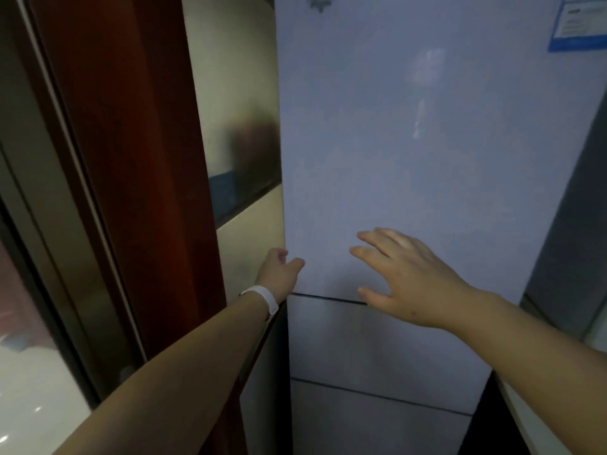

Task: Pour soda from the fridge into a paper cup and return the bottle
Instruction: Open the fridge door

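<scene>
Left hand, a white band on its wrist, curls its fingers round the left edge of the tall, pale blue-grey, smooth-fronted fridge door, thumb on the front face; the hold suits either pulling the door open or pressing it home, and which cannot be told. Right hand is spread wide with straight fingers near the door's lower edge, holding nothing; whether it touches the panel is unclear. The door appears closed, glossy and flat, with a blue-bordered paper label at far right. Two flat drawer fronts sit below. Dark red-brown wooden frame stands left. Neither soda bottle nor paper cup is visible.
</scene>
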Action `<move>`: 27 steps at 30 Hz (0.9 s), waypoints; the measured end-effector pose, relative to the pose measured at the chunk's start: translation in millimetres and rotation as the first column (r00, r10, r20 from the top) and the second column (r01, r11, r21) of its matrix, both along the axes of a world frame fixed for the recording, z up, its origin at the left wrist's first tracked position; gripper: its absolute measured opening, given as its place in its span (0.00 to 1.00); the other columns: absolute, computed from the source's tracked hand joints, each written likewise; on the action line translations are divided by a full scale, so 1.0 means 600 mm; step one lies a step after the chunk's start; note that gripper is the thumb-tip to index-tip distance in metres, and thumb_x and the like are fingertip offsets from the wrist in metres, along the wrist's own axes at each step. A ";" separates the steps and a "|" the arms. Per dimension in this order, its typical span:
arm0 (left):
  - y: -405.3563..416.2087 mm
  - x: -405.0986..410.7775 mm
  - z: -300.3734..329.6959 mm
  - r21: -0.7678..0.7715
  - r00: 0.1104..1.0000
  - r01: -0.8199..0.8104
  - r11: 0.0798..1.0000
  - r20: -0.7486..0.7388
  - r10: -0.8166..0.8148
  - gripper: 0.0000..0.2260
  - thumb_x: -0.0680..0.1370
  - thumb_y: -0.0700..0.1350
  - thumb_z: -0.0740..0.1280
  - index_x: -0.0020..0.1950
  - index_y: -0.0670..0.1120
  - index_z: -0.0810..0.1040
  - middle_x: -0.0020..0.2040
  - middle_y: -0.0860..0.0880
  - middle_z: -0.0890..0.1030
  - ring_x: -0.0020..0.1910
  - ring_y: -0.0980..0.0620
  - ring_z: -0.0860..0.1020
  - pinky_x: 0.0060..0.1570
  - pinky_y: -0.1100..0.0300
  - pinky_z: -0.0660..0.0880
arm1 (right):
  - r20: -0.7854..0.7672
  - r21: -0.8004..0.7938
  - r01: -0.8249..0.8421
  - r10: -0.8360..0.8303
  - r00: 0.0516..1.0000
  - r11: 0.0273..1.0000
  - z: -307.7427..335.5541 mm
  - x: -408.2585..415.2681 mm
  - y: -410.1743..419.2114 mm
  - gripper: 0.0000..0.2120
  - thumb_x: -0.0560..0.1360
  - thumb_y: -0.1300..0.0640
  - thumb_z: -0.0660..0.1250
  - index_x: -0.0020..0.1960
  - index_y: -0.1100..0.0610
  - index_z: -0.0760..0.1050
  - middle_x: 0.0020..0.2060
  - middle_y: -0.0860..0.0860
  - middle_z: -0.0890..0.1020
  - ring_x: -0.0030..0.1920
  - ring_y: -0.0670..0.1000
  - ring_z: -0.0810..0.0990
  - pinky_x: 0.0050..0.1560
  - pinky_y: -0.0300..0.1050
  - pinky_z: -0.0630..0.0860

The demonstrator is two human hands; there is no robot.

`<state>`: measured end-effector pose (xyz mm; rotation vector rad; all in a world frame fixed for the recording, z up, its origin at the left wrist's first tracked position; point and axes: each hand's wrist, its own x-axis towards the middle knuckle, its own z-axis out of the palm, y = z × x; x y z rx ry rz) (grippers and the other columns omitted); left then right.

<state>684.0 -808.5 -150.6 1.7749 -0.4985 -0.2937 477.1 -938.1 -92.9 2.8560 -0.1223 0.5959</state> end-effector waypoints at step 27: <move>-0.181 0.200 0.003 -0.236 0.997 -0.077 0.969 0.000 0.079 0.39 0.73 0.64 0.69 0.75 0.46 0.61 0.68 0.44 0.71 0.63 0.41 0.74 0.63 0.44 0.73 | -0.046 -0.069 0.124 -0.127 0.991 0.990 0.016 0.178 -0.048 0.30 0.75 0.39 0.61 0.72 0.51 0.63 0.74 0.52 0.63 0.74 0.56 0.59 0.71 0.53 0.59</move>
